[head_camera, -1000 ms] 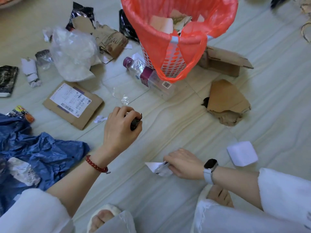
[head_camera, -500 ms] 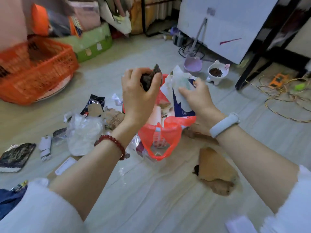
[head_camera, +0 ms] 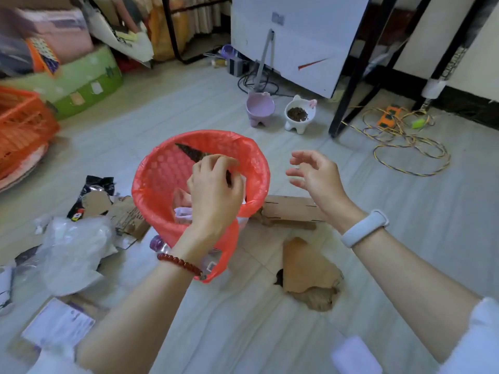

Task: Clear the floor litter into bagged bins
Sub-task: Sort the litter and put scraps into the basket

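Observation:
A basket lined with a red bag (head_camera: 151,168) stands on the floor in front of me, with paper scraps inside. My left hand (head_camera: 216,193) hovers over its opening and pinches a dark brown scrap (head_camera: 193,153) that points to the far rim. My right hand (head_camera: 314,174) hangs just right of the bin, fingers spread and holding nothing. Litter lies around: a clear plastic bag (head_camera: 73,249), a black wrapper (head_camera: 98,184), a torn cardboard piece (head_camera: 307,265), a flat cardboard box (head_camera: 291,210), a labelled cardboard piece (head_camera: 56,325) and a plastic bottle (head_camera: 158,244).
Two pet bowls (head_camera: 298,114) stand beyond the bin. Coiled cables (head_camera: 405,141) and a black stand leg (head_camera: 351,90) are at the far right. An orange crate (head_camera: 21,122) and a green cushion bed (head_camera: 81,82) sit at the left. A white paper (head_camera: 353,354) lies near my right arm.
Both hands rose from the floor to the bin. The white paper has left my right hand, which has moved off to the right. My left hand has sunk lower over the opening.

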{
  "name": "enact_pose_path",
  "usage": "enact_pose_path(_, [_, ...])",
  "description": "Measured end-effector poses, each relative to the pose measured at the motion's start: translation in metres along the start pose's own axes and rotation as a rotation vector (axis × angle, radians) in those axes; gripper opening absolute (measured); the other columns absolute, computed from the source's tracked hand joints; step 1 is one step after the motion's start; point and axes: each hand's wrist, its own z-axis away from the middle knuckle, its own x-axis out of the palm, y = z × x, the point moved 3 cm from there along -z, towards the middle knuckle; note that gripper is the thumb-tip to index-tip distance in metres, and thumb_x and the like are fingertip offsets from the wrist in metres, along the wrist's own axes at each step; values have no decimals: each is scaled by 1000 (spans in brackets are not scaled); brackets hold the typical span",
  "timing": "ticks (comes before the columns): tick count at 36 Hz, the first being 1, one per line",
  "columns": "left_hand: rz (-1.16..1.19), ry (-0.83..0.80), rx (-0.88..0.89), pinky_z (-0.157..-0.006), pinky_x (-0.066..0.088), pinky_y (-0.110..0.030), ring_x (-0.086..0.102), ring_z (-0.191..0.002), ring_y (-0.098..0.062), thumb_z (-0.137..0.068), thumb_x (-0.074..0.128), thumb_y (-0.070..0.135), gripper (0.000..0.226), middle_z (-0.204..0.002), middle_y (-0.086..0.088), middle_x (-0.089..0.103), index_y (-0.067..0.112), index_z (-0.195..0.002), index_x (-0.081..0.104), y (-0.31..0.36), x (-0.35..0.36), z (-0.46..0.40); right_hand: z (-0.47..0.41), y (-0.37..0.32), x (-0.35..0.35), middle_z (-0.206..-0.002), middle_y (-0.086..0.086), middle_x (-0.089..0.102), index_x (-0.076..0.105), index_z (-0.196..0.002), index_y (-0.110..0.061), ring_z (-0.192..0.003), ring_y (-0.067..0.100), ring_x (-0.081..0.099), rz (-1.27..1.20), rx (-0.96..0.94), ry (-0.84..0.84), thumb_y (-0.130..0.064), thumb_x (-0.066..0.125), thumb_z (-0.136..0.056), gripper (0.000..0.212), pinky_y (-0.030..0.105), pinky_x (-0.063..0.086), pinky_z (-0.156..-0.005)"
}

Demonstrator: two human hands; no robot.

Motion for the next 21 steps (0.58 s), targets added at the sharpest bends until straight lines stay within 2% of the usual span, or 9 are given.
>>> enact_pose_path(2, [95,-74,121,-85,42,-38,51,-101,-27,-82,43,21,27,-107,-5,58,12,-97,65,23,24,21,12,20,-33,-92,1,57,55,-103,-10,-78,17,60,-18,18,82,4,33,-92,28,26,51,-72])
enact_pose_path(4, [165,-217,190,-83,45,-39,53,-99,-27,-80,40,23,32,-105,-8,58,9,-97,63,41,57,48,28,49,-70,-87,0,57,54,-102,-8,-73,15,60,-13,58,162,5,32,-93,28,24,50,-70])
enact_pose_path(6, [163,-387,180,-81,46,-42,53,-98,-29,-81,41,22,32,-105,-9,58,9,-100,63,53,93,80,49,86,-108,-85,1,57,54,-101,-8,-71,12,59,10,126,225,6,31,-94,28,20,49,-67])
enact_pose_path(9, [101,-668,132,-87,43,-41,49,-107,-29,-88,47,16,27,-117,-8,54,12,-113,59,62,147,135,87,150,-162,-81,1,57,56,-100,-6,-63,3,60,98,269,322,7,32,-93,28,11,48,-59])
enact_pose_path(11, [60,-810,115,-86,42,-38,47,-112,-27,-91,47,17,28,-122,-5,52,15,-117,57,60,177,169,114,190,-194,-80,1,59,58,-99,-4,-69,12,60,205,356,370,9,34,-92,28,7,45,-59])
enact_pose_path(14, [20,-963,86,-84,44,-38,50,-110,-30,-90,47,15,31,-122,-7,54,15,-119,57,57,210,207,149,235,-239,-95,12,64,62,-98,-2,-90,25,58,457,412,380,8,43,-90,23,7,41,-69])
enact_pose_path(17, [-50,-1067,96,-88,44,-35,51,-113,-27,-92,44,16,34,-129,-6,51,16,-125,54,61,233,229,163,261,-275,-113,19,58,61,-112,0,-108,30,56,671,458,330,7,45,-87,30,15,34,-89])
enact_pose_path(19, [-65,-1096,133,-93,43,-34,47,-120,-24,-93,44,16,36,-132,-4,49,16,-128,52,66,244,236,158,274,-285,-125,19,51,53,-125,-2,-121,30,47,743,465,230,4,50,-85,40,23,29,-100])
enact_pose_path(21, [-87,-1144,165,-94,42,-35,44,-122,-24,-93,44,15,38,-136,-4,46,16,-130,49,73,256,244,153,290,-289,-138,14,41,40,-137,-9,-131,29,34,860,484,63,-7,57,-84,55,25,21,-107])
